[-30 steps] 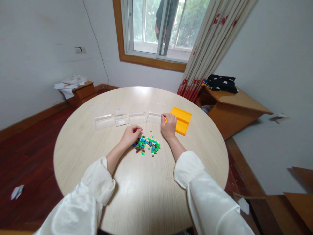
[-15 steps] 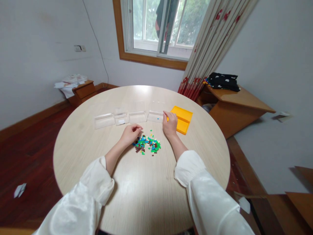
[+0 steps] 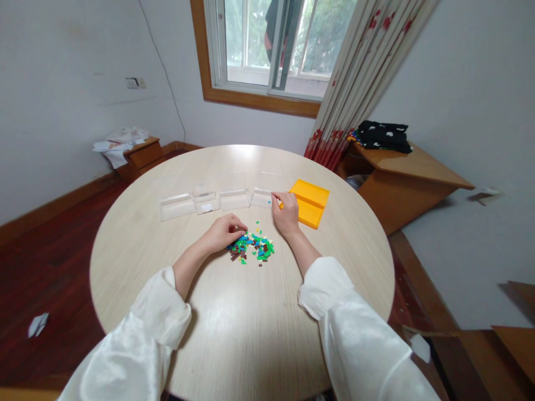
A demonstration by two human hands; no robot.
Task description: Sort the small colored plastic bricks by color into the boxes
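Small building bricks (image 3: 259,248) in green, blue, brown, yellow and white lie in a loose pile on the round table (image 3: 234,334). My left hand (image 3: 223,231) is at the pile's upper left edge, its fingertips pinched together; whatever is between them is too small to make out. My right hand (image 3: 286,213) is beyond the pile, over the front right corner of a clear plastic box (image 3: 259,199), with fingers curled and tips close together. A single blue brick (image 3: 269,202) shows in that box. Any piece in my right fingers is hidden.
More clear boxes stand in a row leftward: one (image 3: 234,199) beside it, a small one with a white label (image 3: 207,208), and a wide one (image 3: 178,207). An open yellow case (image 3: 311,203) lies right of my right hand. A wooden cabinet (image 3: 409,189) stands beyond the table.
My left hand has moved slightly right, its fingertips reaching the pile's edge. My right hand has shifted a little left, away from the yellow case.
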